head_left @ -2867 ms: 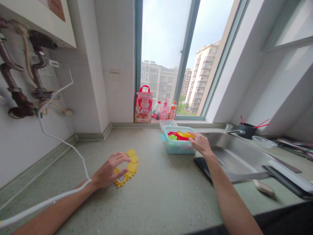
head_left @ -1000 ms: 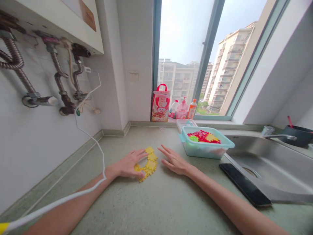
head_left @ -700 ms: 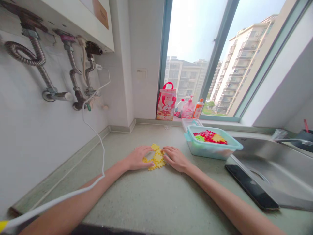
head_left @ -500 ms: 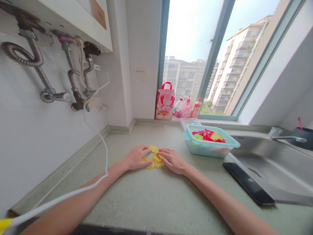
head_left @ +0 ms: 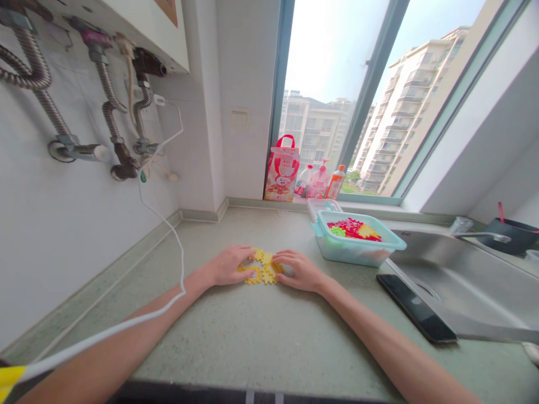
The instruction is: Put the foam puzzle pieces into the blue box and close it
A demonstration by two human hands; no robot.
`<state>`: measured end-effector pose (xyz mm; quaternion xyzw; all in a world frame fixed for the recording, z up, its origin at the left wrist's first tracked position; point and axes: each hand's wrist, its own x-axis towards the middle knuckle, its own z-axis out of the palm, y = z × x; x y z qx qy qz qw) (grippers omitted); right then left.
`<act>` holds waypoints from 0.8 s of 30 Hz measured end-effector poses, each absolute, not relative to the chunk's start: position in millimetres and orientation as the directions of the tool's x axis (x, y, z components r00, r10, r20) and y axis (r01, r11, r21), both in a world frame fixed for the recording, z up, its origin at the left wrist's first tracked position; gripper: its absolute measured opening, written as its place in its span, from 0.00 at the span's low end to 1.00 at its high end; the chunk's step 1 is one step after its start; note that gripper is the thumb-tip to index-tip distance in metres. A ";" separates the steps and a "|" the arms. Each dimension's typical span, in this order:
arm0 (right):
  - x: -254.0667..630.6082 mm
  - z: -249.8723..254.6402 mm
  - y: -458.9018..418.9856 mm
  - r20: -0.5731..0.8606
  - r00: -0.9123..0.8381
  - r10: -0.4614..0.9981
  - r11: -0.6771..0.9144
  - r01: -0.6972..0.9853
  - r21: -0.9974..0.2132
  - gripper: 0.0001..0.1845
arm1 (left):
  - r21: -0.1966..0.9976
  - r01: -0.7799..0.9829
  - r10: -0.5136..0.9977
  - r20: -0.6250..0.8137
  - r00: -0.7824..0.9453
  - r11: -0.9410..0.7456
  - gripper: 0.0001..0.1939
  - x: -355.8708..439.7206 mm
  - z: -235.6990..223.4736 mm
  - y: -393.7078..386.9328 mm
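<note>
Several yellow toy gear pieces (head_left: pixel 268 276) lie in a cluster on the counter between my two hands, their toothed edges touching or close together. My left hand (head_left: pixel 227 266) grips the left side of the cluster, thumb at the near edge and fingers curled over the far edge. From the right, my right hand (head_left: pixel 301 272) holds the gears there between its fingers and thumb. Both hands partly cover the pieces, so I cannot tell how all of them are joined.
A light-blue plastic box (head_left: pixel 351 253) of red, green and yellow pieces stands at the back right, its clear lid behind. A black phone (head_left: pixel 415 308) lies beside the steel sink (head_left: pixel 475 280). A white cable (head_left: pixel 182 264) hangs across my left forearm. Bottles and a pink bag (head_left: pixel 281 179) line the windowsill.
The view has shifted slightly. My hands have moved a little apart, and more of the yellow gears shows between them; the gears appear more spread out.
</note>
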<state>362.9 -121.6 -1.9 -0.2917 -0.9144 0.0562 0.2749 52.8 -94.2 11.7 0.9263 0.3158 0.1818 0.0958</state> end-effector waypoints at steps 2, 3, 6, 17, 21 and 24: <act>365.6 -1.4 -120.6 0.488 -0.672 0.558 0.826 0.503 -0.253 0.17 | 0.305 0.522 0.600 0.288 0.747 -0.796 0.22 52.8 11.8 -94.3; 366.9 -1.6 -119.9 0.500 -0.663 0.557 0.826 0.506 -0.249 0.17 | 0.311 0.507 0.588 0.295 0.753 -0.804 0.22 53.1 12.4 -94.8; 368.4 -3.1 -117.4 0.549 -0.613 0.568 0.811 0.532 -0.245 0.17 | 0.321 0.455 0.547 0.314 0.776 -0.830 0.19 55.2 15.3 -98.3; 365.0 -11.8 -113.2 0.462 -0.511 0.724 0.675 0.662 -0.326 0.12 | 0.300 0.419 0.503 0.312 0.806 -0.857 0.17 61.9 19.5 -106.6; 375.5 -15.3 -106.3 0.438 -0.586 0.682 0.731 0.558 -0.393 0.19 | 0.324 0.404 0.500 0.314 0.807 -0.855 0.18 59.9 18.8 -105.4; 375.4 -15.8 -104.0 0.456 -0.595 0.662 0.749 0.516 -0.415 0.18 | 0.339 0.397 0.499 0.306 0.811 -0.853 0.19 58.8 18.1 -104.5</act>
